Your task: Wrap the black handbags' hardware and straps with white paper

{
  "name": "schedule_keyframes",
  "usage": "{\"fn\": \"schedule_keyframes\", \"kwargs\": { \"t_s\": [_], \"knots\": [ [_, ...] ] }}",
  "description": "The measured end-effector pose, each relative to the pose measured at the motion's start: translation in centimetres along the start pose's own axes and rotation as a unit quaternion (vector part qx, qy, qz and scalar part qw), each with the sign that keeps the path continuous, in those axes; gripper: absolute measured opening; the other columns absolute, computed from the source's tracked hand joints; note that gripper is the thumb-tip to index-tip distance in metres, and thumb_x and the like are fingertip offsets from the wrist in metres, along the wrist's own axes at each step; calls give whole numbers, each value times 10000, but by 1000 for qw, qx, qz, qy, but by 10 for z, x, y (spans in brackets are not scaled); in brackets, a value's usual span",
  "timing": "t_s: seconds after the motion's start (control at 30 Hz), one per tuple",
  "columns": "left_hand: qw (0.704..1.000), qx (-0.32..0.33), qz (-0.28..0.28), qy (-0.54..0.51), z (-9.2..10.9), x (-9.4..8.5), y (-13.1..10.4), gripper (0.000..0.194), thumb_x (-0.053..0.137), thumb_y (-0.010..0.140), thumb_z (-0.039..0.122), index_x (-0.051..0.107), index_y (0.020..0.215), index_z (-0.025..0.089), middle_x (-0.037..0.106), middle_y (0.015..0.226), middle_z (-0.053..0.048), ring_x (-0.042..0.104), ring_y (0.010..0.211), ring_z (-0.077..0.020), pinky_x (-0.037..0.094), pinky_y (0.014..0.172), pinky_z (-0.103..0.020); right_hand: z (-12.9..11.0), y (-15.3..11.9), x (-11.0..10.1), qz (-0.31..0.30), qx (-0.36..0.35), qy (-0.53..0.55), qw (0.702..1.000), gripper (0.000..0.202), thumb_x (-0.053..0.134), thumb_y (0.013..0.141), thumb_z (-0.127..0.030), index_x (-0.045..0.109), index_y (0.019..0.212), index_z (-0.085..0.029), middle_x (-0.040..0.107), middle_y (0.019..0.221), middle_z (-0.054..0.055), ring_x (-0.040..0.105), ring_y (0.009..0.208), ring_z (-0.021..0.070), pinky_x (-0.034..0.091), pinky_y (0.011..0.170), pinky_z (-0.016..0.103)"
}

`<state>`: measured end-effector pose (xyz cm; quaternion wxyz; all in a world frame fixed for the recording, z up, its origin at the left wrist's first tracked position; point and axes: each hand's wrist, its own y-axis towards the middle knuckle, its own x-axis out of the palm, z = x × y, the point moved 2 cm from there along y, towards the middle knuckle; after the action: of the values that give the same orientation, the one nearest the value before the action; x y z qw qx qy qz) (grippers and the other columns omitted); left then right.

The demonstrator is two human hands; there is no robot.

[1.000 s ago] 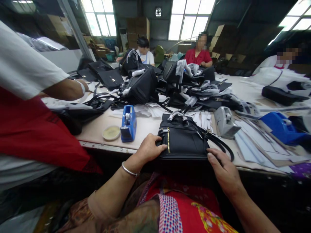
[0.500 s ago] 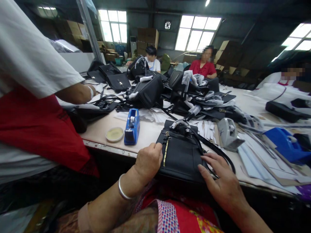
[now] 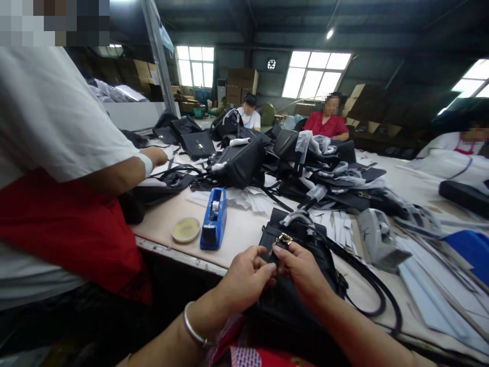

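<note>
A black handbag [image 3: 305, 239] with a gold clasp [image 3: 284, 238] lies at the table's near edge, partly pulled over onto my lap. My left hand [image 3: 244, 278] and my right hand [image 3: 301, 270] meet at the bag's left upper side. Both pinch a small strap or tab just below the clasp. The bag's long black strap [image 3: 376, 300] loops out to the right on the table. A silver bangle sits on my left wrist.
A blue tape dispenser [image 3: 214, 219] and a small round dish [image 3: 186, 229] stand left of the bag. A grey tape dispenser [image 3: 378, 239] and paper sheets lie to the right. A pile of black bags [image 3: 244, 163] fills the table's middle. A person in a red apron [image 3: 64, 224] stands close at the left; others sit across the table.
The bag has been pulled nearer and tilted up. Both my hands moved from its bottom corners to the strap piece by the clasp. The camera tilted up.
</note>
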<state>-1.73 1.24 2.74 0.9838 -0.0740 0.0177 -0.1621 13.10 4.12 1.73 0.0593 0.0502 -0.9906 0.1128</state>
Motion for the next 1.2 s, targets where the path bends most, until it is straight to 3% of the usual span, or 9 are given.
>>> {"fn": "schedule_keyframes", "kwargs": {
  "t_s": [0.1, 0.17, 0.33, 0.63, 0.77, 0.87, 0.97, 1.1, 1.2],
  "knots": [
    [987, -68, -83, -117, 3, 0, 11, 247, 531, 898, 363, 584, 908, 121, 625, 709, -15, 608, 549, -107, 484, 573, -237, -8, 5, 1, 7, -18, -54, 998, 423, 758, 733, -532, 611, 912, -178, 556, 586, -58, 483, 446, 95, 357, 432, 218],
    [980, -88, -92, -152, 0, 0, 16, 295, 521, 890, 406, 570, 796, 131, 576, 630, 12, 550, 481, -84, 452, 520, -213, -11, 12, 1, 4, -23, -109, 994, 418, 748, 736, -552, 622, 856, -172, 562, 596, -50, 493, 447, 94, 369, 420, 216],
    [981, -117, -57, -143, -18, -3, 22, 271, 530, 882, 404, 608, 876, 145, 538, 583, 46, 464, 423, -62, 405, 463, -185, -8, 35, -4, -71, 41, -118, 990, 435, 626, 827, -585, 665, 858, -153, 547, 517, -45, 481, 416, 86, 318, 403, 196],
    [971, -119, -57, -199, -23, -8, 24, 411, 497, 901, 548, 577, 924, 145, 592, 661, 17, 532, 475, -85, 426, 498, -209, -2, 56, -7, -151, 142, -61, 976, 441, 690, 773, -593, 582, 704, -172, 442, 419, -79, 327, 362, 67, 200, 379, 202],
    [976, -143, -55, -152, -24, -9, 26, 366, 402, 954, 451, 593, 900, 143, 514, 571, 43, 466, 430, -78, 384, 456, -193, -6, 72, -2, -132, 90, -253, 954, 443, 555, 853, -585, 611, 684, -179, 495, 453, -39, 418, 382, 111, 290, 390, 235],
    [973, -170, -55, -144, -29, -9, 28, 280, 415, 946, 369, 577, 860, 158, 505, 579, 48, 451, 425, -70, 359, 444, -183, -24, 98, 6, -84, -105, -438, 889, 310, 544, 892, -429, 671, 744, -187, 626, 629, 13, 573, 577, 164, 436, 548, 277],
    [968, -184, -60, -161, -35, -9, 29, 183, 461, 911, 319, 550, 840, 175, 531, 615, 43, 474, 444, -73, 353, 448, -180, -38, 133, 17, -55, -252, -581, 772, 231, 501, 928, -307, 697, 946, -187, 694, 923, 75, 635, 883, 212, 472, 821, 316],
    [966, -181, -67, -173, -36, -12, 30, 150, 491, 881, 302, 548, 831, 173, 548, 634, 36, 491, 458, -72, 378, 471, -184, -35, 185, 21, -30, -177, -750, 636, 259, 567, 897, -274, 659, 1103, -148, 650, 1154, 165, 575, 1116, 290, 412, 964, 390],
    [963, -185, -59, -186, -34, -15, 31, 143, 492, 872, 295, 560, 882, 169, 544, 637, 41, 486, 449, -66, 377, 474, -184, -25, 214, 15, 0, -112, -778, 618, 345, 663, 827, -296, 641, 1105, -92, 646, 1137, 230, 580, 1101, 374, 430, 909, 477]
  ]
}}
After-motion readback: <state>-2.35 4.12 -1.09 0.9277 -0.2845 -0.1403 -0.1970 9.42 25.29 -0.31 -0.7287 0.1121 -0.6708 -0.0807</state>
